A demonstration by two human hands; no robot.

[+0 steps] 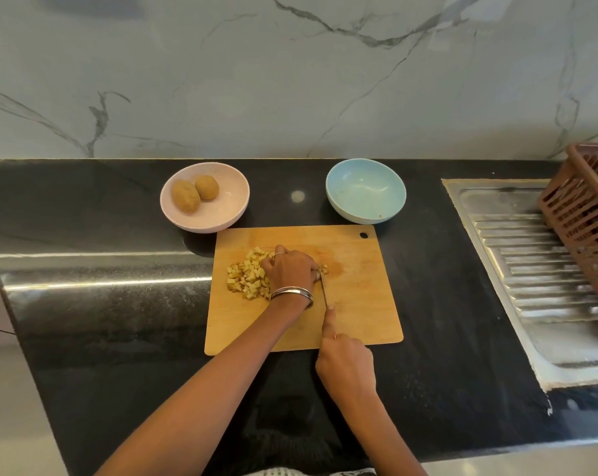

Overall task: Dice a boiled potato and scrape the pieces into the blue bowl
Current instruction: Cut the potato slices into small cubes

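A wooden cutting board (359,304) lies on the black counter. Several yellow potato cubes (246,274) are piled on its left half. My left hand (290,269) rests over the right side of the pile, fingers curled down on the remaining potato, which it mostly hides. My right hand (345,362) grips the handle of a knife (323,290), index finger stretched along its spine, and the blade stands edge-down just right of my left hand. A few cubes lie beyond the blade tip. The blue bowl (366,190) stands behind the board's right corner, holding only a crumb.
A pink bowl (229,207) with two whole unpeeled potatoes (194,194) stands behind the board's left corner. A steel sink drainboard (538,269) lies at the right, with a brown plastic basket (586,218) on it. A marble wall runs behind the counter.
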